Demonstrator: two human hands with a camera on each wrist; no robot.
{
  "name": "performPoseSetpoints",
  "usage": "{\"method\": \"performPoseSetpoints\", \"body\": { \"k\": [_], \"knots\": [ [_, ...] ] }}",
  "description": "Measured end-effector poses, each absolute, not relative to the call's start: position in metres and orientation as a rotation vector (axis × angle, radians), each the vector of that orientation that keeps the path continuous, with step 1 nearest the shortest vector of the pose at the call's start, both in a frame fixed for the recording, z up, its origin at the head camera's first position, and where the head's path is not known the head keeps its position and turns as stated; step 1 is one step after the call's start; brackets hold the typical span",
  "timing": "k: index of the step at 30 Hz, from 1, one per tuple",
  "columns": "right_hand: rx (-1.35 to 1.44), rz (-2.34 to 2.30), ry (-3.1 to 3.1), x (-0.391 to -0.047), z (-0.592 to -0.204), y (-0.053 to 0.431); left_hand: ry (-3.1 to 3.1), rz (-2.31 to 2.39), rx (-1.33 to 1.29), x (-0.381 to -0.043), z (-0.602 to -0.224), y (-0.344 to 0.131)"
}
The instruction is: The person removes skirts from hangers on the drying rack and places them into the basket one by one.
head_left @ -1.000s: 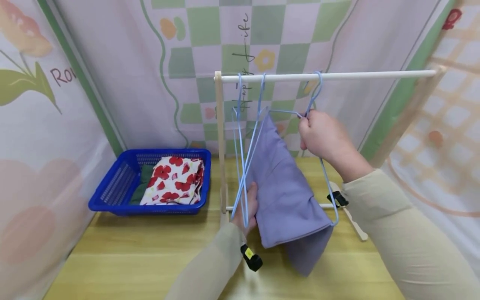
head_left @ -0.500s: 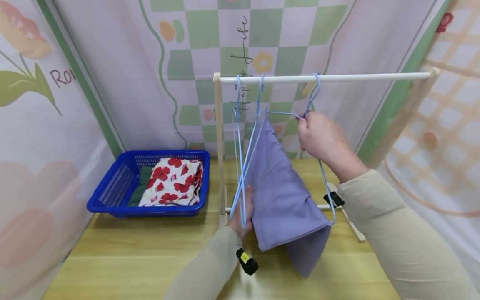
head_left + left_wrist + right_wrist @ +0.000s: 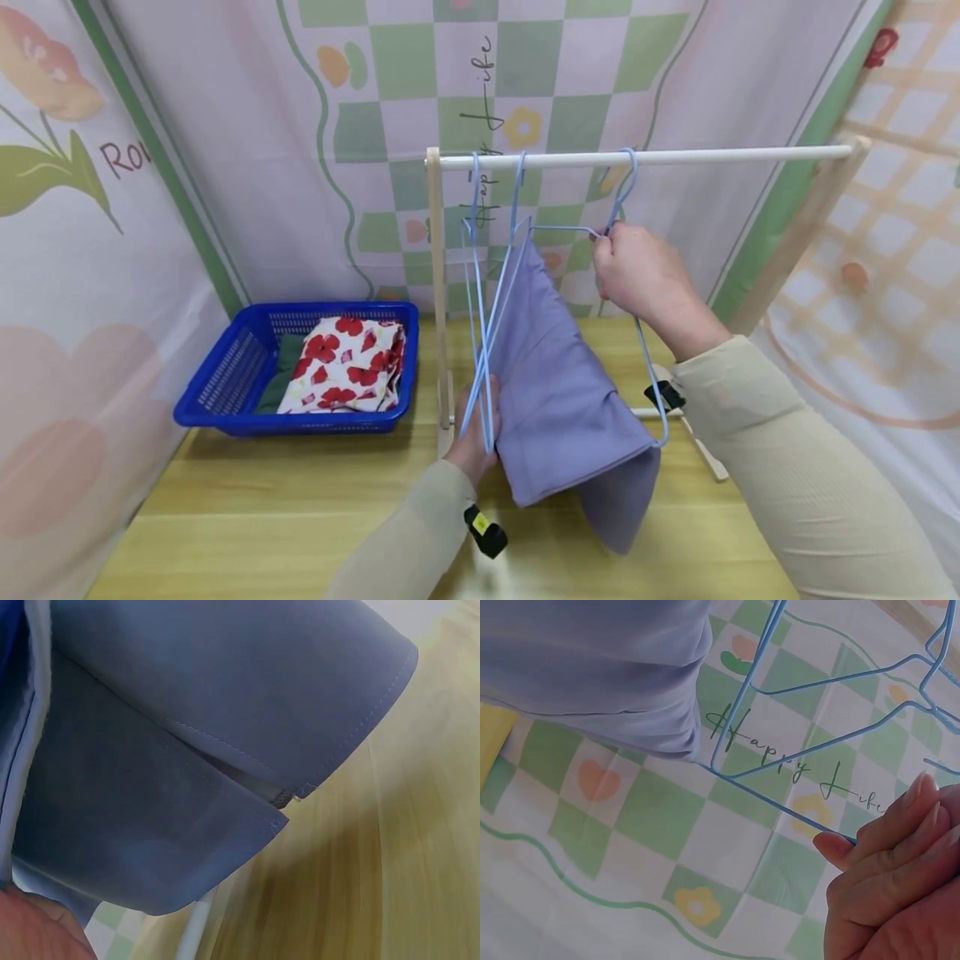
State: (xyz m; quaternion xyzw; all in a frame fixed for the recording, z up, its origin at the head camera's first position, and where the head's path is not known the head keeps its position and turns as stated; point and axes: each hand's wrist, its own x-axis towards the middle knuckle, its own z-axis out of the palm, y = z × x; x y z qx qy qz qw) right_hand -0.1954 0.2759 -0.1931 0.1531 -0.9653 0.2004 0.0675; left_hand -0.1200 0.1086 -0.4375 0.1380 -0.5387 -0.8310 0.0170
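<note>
My right hand (image 3: 641,271) grips a blue wire hanger (image 3: 566,227) just below its hook, which sits over the white rod (image 3: 735,155). A lavender garment (image 3: 555,400) is draped across that hanger, its lower end spread in two layers. My left hand (image 3: 472,437) reaches behind two bare blue hangers and holds the garment's left edge; its fingers are partly hidden. In the left wrist view, stitched hems with a slit show on the garment (image 3: 225,697), beside the fingers (image 3: 41,926). The right wrist view shows curled fingers (image 3: 889,881) around the hanger's wire.
Two bare hangers (image 3: 483,333) cross each other near the rack's left wooden post (image 3: 437,275). Left of the rack, a blue basket (image 3: 217,375) holds a folded red-flowered cloth (image 3: 345,367) and a dark green one (image 3: 288,367). Patterned curtains surround the wooden table (image 3: 300,517).
My left hand has shifted slightly down and left along the garment's edge, and the cloth's lower left part has moved slightly left with it. The right hand keeps its hold on the hanger.
</note>
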Motion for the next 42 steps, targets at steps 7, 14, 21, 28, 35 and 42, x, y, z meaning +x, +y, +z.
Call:
{"method": "performPoseSetpoints", "body": {
  "k": [7,14,21,28,35,42],
  "knots": [
    [0.439,0.621,-2.927,-0.197,-0.194,0.280,-1.717,-2.537,0.472,-0.117,-0.439,0.106],
    [0.440,0.623,-2.919,-0.197,-0.194,0.283,-1.708,-2.504,0.472,-0.114,-0.441,0.106],
    [0.432,0.615,-2.921,-0.197,-0.193,0.284,-1.636,-2.546,0.489,-0.107,-0.441,0.101],
    [0.428,0.605,-2.932,-0.197,-0.193,0.285,-1.677,-2.460,0.491,-0.101,-0.442,0.099],
    [0.423,0.617,-2.943,-0.198,-0.193,0.285,-1.720,-2.428,0.501,-0.095,-0.441,0.096],
    [0.424,0.595,-2.939,-0.198,-0.192,0.286,-1.744,-2.375,0.486,-0.086,-0.441,0.091]
  ]
}}
